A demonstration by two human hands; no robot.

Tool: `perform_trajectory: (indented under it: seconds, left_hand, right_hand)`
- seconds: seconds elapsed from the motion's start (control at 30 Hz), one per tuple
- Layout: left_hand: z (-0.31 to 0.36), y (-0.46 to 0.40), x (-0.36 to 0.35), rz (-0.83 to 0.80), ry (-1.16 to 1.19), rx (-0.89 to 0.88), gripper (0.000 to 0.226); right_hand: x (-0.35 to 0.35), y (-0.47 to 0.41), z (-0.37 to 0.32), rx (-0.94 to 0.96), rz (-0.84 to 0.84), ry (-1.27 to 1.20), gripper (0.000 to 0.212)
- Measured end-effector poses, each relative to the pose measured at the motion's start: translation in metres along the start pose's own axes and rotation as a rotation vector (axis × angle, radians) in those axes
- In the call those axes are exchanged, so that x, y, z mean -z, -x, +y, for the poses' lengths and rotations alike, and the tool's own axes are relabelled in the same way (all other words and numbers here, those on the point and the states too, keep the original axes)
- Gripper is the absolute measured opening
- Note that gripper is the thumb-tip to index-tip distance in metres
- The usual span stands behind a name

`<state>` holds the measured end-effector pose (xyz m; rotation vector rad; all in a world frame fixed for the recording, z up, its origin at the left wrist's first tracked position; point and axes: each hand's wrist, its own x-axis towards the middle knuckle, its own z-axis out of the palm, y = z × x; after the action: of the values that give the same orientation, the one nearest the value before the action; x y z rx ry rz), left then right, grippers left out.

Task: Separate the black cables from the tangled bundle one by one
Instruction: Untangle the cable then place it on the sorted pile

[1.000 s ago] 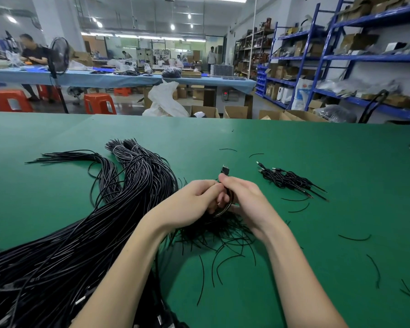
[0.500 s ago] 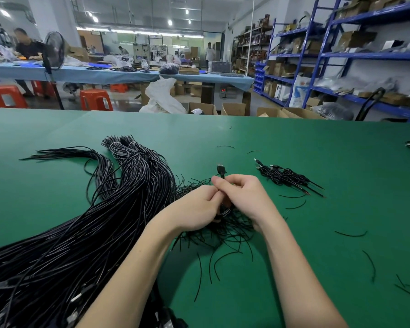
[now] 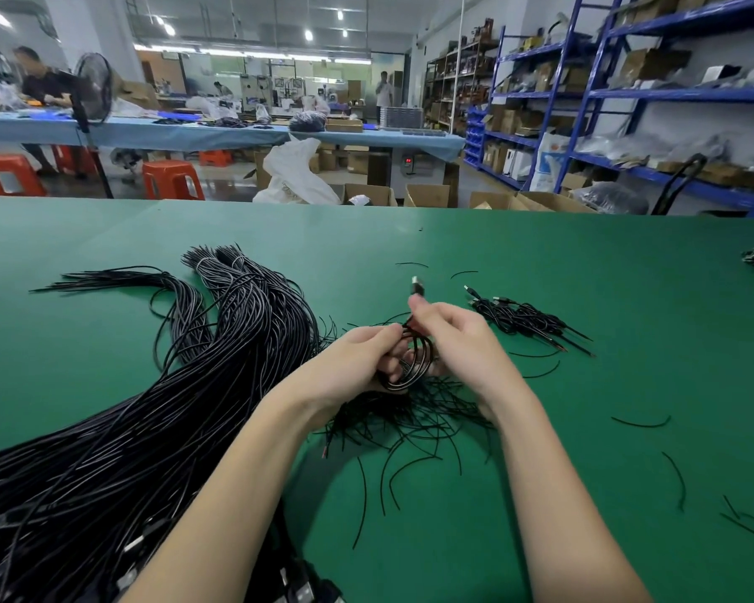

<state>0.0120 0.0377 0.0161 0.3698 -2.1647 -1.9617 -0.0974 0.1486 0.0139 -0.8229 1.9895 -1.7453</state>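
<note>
- Bare green table (image 3: 540, 254) lies open toward its far edge and right side.
- The big cable bundle (image 3: 157, 406) fills the left near corner.
- Left hand (image 3: 353, 363) and right hand (image 3: 462, 346), fingers curled, together grip a coiled cable (image 3: 414, 363) mid-table.

Bare green tabletop (image 3: 475, 245) lies open from 11 to 1 o'clock of the hands, and wide at 3 to 4 o'clock — only stray cut wires (image 3: 640, 422) dot it there. The big cable bundle (image 3: 157, 398) blocks 7 through 10 o'clock. A small pile of finished cables (image 3: 523, 319) sits near at 2 o'clock. Loose wire ends (image 3: 410, 428) clutter 6 o'clock, between the forearms.
</note>
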Motion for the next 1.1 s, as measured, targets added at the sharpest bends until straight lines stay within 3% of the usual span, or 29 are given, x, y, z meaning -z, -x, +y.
perform_trajectory:
  seconds: [0.07,0.17,0.23,0.43,0.57,0.67,0.77,0.9,1.0,1.1]
  left_hand:
    - [-0.001,-0.001,0.002,0.041,0.043,0.006,0.037]
    - [-0.002,-0.003,0.002,0.092,0.099,0.028,0.036]
    - [-0.003,-0.006,0.002,0.083,0.154,0.042,0.037]
    - [-0.003,-0.007,0.003,0.077,0.148,-0.018,0.038]
    - [-0.004,-0.006,0.006,0.083,0.018,-0.077,0.037]
    - [-0.004,-0.003,0.003,0.053,-0.050,-0.112,0.035]
    - [-0.006,-0.002,0.001,0.070,-0.181,-0.152,0.034]
    - [-0.003,-0.002,-0.003,0.057,-0.368,-0.192,0.035]
    - [-0.002,-0.001,-0.008,0.080,-0.523,-0.223,0.039]
    - [-0.001,0.000,-0.009,0.082,-0.497,-0.183,0.034]
  right_hand:
    - [0.009,0.002,0.001,0.110,-0.069,0.081,0.015]
    - [0.013,0.002,0.003,0.294,0.013,0.225,0.008]
    - [0.008,0.002,0.004,0.335,0.064,0.194,0.007]
    - [-0.004,-0.002,0.011,0.240,0.210,-0.040,0.012]
    - [-0.001,-0.004,0.013,0.094,0.020,-0.135,0.006]
    - [-0.013,-0.003,0.011,-0.028,-0.140,-0.277,0.031]
    - [-0.027,-0.006,0.009,-0.067,-0.126,-0.431,0.040]
    - [-0.029,-0.006,0.009,-0.024,-0.081,-0.200,0.050]
    - [-0.030,-0.003,0.012,-0.014,-0.067,-0.165,0.034]
    - [-0.031,0.000,0.010,0.001,-0.071,-0.116,0.019]
